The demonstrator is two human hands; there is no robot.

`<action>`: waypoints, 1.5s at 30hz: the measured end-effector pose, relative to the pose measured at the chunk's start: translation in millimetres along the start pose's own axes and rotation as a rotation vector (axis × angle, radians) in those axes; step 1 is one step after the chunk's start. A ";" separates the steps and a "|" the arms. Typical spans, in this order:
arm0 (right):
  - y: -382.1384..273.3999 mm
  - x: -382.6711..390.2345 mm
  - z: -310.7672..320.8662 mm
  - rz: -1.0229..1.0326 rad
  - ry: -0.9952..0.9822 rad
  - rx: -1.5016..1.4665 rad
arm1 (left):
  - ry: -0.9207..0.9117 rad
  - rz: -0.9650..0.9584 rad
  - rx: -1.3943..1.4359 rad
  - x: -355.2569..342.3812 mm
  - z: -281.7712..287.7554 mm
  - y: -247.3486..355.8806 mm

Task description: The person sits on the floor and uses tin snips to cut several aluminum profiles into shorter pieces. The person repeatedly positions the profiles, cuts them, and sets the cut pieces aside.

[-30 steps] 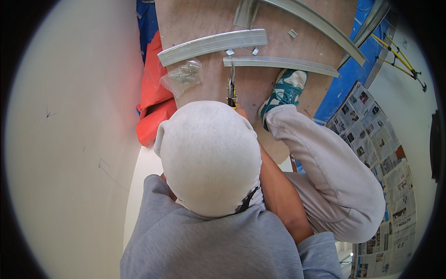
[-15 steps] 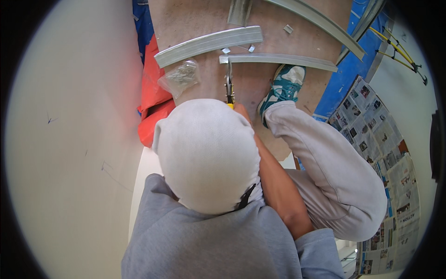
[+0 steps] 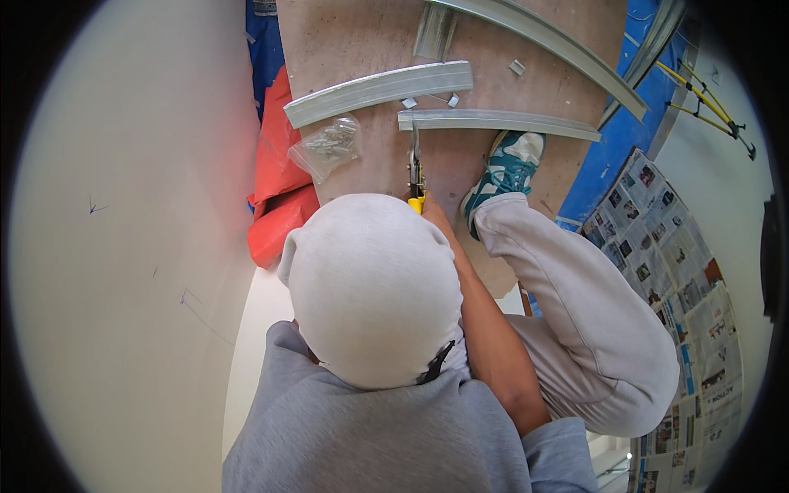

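A yellow-handled pair of metal snips [image 3: 415, 172] points away from me, its jaws at the near edge of a straight metal rail [image 3: 501, 121], close to the rail's left end. My right hand [image 3: 431, 209] is closed on the handle, mostly hidden behind a large rounded white fabric shape [image 3: 370, 283]. My left hand is hidden; only a sliver of skin shows left of that shape. A clear bag of small metal parts [image 3: 325, 146] lies left of the snips. A wider metal rail [image 3: 378, 90] lies beyond, beside small metal pieces [image 3: 452, 101].
A teal-and-white shoe [image 3: 501, 172] rests on the board [image 3: 559, 49], right of the snips. A long rail [image 3: 567, 53] crosses behind. Red sheeting [image 3: 279, 230] borders the white wall [image 3: 131, 246]. Taped newspapers [image 3: 682, 329], blue covering [image 3: 596, 181] and a yellow tripod-like frame [image 3: 715, 107] are at right.
The view has shifted slightly, so the board and rails sit a little lower in it. More of the yellow handle shows; the snips remain at the same rail.
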State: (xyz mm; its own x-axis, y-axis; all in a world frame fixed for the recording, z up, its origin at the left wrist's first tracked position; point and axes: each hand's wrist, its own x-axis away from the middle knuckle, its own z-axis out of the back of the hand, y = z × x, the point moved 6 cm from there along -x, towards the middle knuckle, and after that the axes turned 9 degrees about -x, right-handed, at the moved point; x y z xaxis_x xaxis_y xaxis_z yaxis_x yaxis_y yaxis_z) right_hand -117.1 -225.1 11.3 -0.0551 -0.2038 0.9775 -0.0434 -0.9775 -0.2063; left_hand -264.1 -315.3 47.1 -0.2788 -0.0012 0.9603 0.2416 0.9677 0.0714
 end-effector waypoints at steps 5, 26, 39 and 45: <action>-9.8 4.8 5.1 0.145 -0.038 0.115 | -0.002 -0.016 -0.034 -5.4 4.7 5.5; 12.0 2.2 -2.1 0.139 -0.036 0.009 | 0.113 -0.875 -1.017 -14.8 51.8 311.6; 75.2 -4.4 16.8 0.055 0.148 -0.116 | -0.103 -0.901 -1.682 -121.6 -67.6 317.1; 70.4 -1.3 20.3 0.021 0.159 -0.074 | 0.141 -1.009 -1.574 -115.2 -74.6 289.5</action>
State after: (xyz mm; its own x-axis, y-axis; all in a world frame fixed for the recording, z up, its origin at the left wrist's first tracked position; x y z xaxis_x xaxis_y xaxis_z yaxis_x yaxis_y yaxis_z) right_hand -99.9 -294.7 -3.6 -0.2131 -0.2072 0.9548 -0.1132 -0.9654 -0.2348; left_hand -92.7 -53.8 -22.8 -0.7944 -0.4476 0.4106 0.6028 -0.4980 0.6234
